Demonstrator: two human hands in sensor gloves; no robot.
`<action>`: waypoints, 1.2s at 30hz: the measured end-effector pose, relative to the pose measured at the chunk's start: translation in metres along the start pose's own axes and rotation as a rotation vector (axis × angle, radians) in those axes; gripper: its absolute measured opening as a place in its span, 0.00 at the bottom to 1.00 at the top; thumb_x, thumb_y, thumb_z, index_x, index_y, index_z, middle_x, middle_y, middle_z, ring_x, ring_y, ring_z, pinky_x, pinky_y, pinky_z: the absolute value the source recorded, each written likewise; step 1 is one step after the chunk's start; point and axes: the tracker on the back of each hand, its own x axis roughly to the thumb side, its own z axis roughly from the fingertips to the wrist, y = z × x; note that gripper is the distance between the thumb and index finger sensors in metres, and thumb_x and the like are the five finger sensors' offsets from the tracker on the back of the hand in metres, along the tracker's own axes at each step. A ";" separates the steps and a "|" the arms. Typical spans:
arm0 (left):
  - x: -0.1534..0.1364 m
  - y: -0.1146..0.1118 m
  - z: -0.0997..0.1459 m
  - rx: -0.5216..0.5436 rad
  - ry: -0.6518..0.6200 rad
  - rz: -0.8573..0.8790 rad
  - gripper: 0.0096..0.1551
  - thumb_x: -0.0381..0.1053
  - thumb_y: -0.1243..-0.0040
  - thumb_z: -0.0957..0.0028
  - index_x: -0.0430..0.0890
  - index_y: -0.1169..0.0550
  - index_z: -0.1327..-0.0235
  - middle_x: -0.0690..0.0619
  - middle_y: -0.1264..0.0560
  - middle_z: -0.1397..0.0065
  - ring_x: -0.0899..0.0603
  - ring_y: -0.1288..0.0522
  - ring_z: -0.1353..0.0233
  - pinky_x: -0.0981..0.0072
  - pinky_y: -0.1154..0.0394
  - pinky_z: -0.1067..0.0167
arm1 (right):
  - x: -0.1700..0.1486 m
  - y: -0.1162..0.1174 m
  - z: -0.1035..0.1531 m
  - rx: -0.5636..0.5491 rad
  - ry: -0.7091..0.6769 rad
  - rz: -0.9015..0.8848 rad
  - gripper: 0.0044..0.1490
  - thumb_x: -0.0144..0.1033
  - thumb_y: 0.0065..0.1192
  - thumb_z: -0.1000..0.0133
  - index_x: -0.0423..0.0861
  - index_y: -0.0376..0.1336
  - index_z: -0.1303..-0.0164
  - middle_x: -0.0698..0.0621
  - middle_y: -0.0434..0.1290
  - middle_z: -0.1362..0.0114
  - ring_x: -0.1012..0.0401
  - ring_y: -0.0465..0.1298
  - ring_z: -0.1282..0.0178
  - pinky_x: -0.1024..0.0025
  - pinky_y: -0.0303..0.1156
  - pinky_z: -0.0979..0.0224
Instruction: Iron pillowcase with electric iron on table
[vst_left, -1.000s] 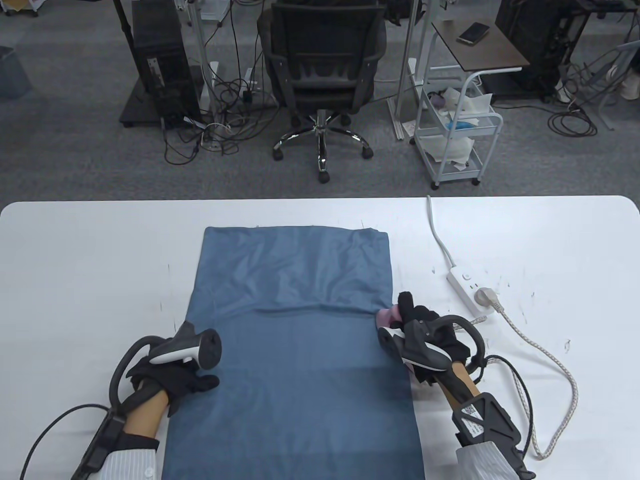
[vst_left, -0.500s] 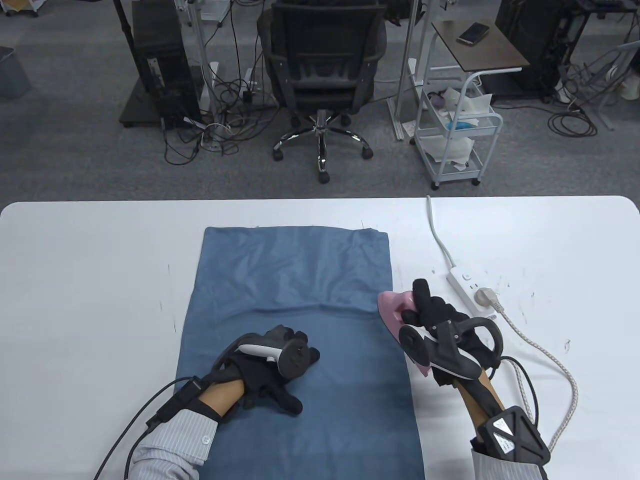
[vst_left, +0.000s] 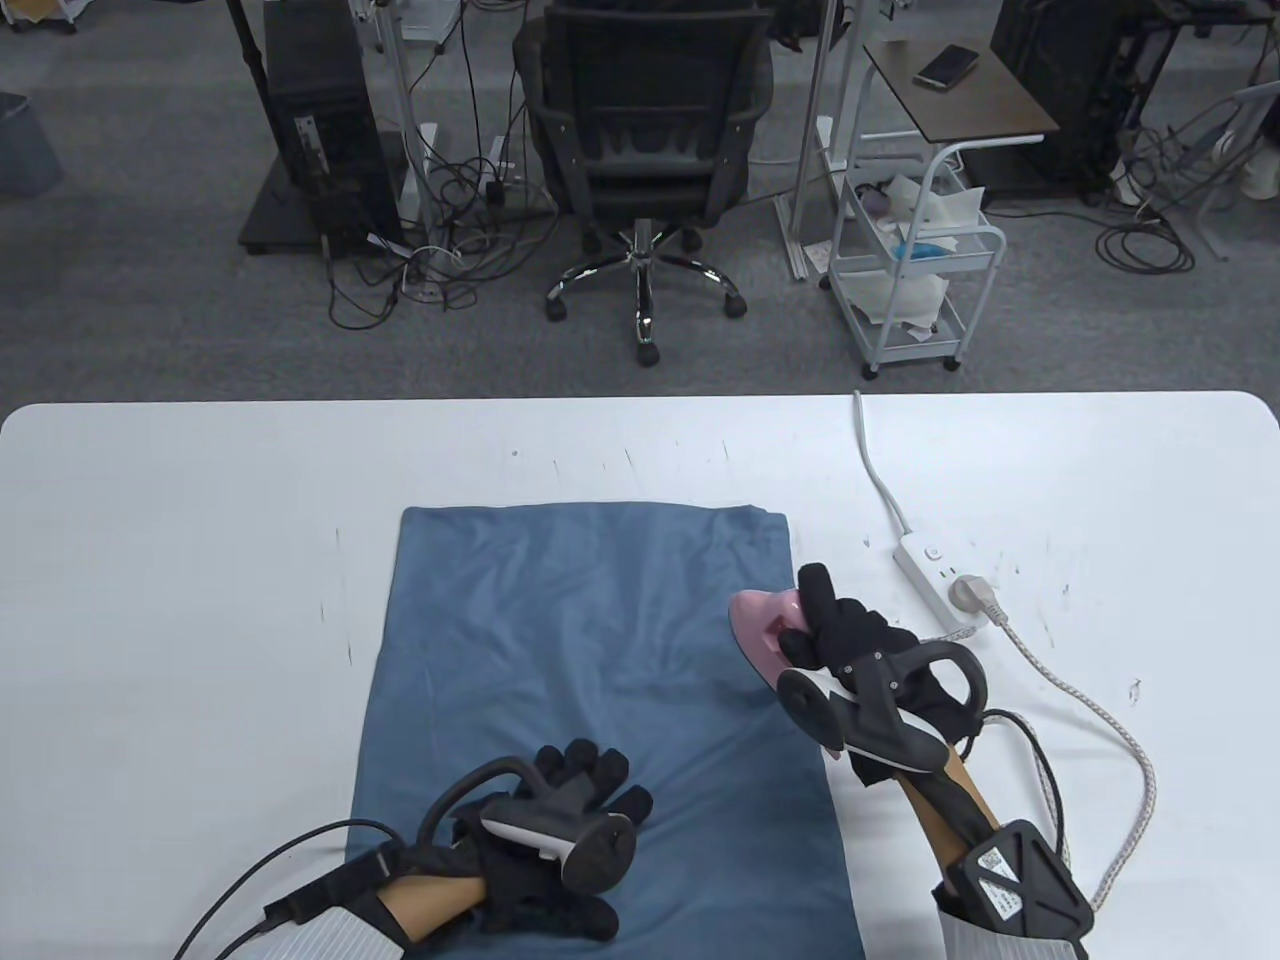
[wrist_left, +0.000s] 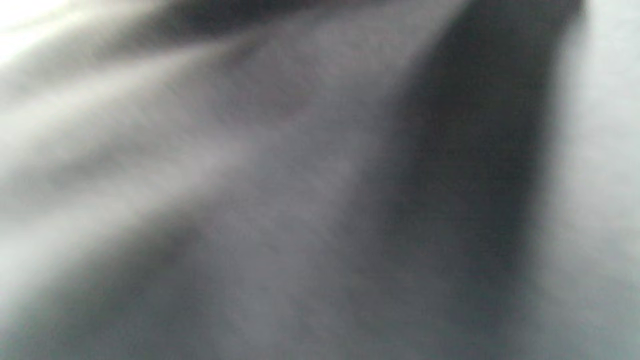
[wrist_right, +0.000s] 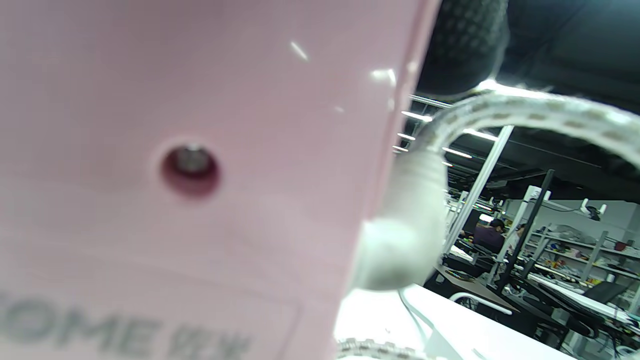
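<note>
One blue fabric pillowcase (vst_left: 590, 700) lies flat on the white rounded table (vst_left: 170, 560), one pink plastic electric iron (vst_left: 765, 625) sits at its right edge, plus one white power strip (vst_left: 935, 580) with a braided cord (vst_left: 1085, 700) plugged in. Left hand (vst_left: 545, 850) rests palm-down on the pillowcase's near-left part, fingers spread; right hand (vst_left: 860, 650) grips the iron's handle. Versus half a second ago, the pillowcase's far edge has slid toward the person and the mid crease is gone; left hand pulled nearer. Left wrist view is only grey blur. Behind: grey carpet, black office chair (vst_left: 645, 150), white trolley (vst_left: 915, 270).
</note>
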 end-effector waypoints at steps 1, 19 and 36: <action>-0.004 0.001 0.002 0.024 0.017 0.001 0.66 0.78 0.68 0.53 0.40 0.70 0.18 0.27 0.72 0.17 0.16 0.63 0.20 0.25 0.57 0.26 | 0.003 0.000 0.000 -0.001 -0.013 0.002 0.44 0.48 0.34 0.37 0.31 0.47 0.19 0.49 0.76 0.43 0.61 0.80 0.60 0.67 0.80 0.53; -0.144 -0.045 0.052 -0.070 0.467 0.397 0.68 0.78 0.65 0.53 0.38 0.72 0.19 0.27 0.73 0.18 0.18 0.67 0.20 0.26 0.61 0.27 | 0.146 0.009 0.001 0.040 -0.559 -0.062 0.42 0.50 0.37 0.38 0.40 0.44 0.18 0.49 0.76 0.43 0.62 0.80 0.60 0.68 0.80 0.52; -0.125 -0.067 0.069 -0.152 0.424 0.401 0.73 0.76 0.57 0.56 0.33 0.73 0.22 0.24 0.75 0.21 0.17 0.68 0.22 0.27 0.61 0.27 | 0.029 0.071 -0.041 0.183 0.061 0.122 0.41 0.50 0.37 0.38 0.41 0.44 0.17 0.49 0.76 0.45 0.62 0.79 0.62 0.67 0.80 0.55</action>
